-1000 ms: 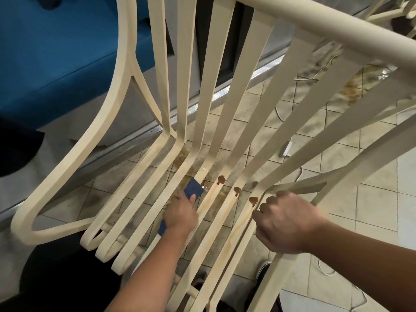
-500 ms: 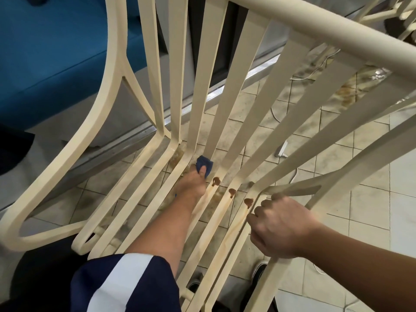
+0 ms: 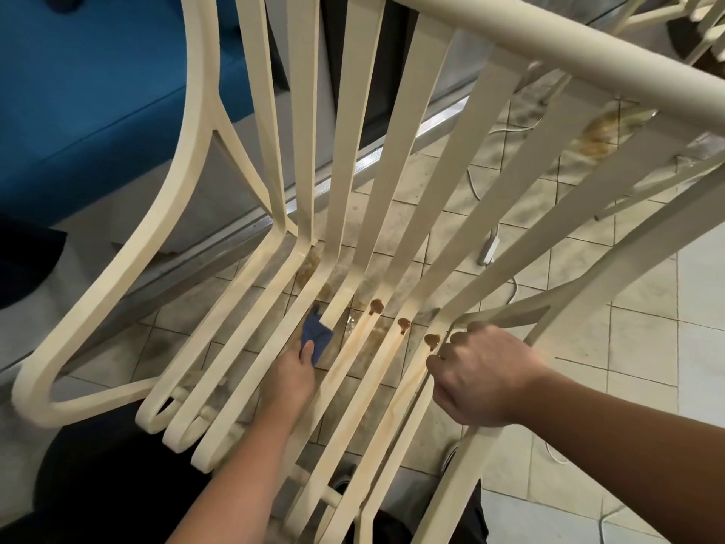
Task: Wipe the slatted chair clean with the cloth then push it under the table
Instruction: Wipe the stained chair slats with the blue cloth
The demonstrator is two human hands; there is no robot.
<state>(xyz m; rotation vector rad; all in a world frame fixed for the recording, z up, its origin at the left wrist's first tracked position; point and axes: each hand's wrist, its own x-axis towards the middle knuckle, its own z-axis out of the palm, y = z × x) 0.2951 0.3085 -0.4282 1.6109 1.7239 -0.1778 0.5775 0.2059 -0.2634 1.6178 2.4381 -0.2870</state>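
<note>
Left hand (image 3: 292,376), pinching the blue cloth (image 3: 316,335), has slid back toward me along a seat slat of the slatted chair (image 3: 188,151); my right hand (image 3: 482,376) grips a right-side slat. Three brown blobs (image 3: 376,307) await wiping.

Single head-worn wide-angle view, close above the chair (image 3: 351,151), facing forward and steeply down through its slats to the tiled floor (image 3: 647,347)

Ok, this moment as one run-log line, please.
phase: wiping | left hand: holds blue cloth at seat slats | right hand: grips slatted chair | brown blobs: three on slats | push under table: not done
</note>
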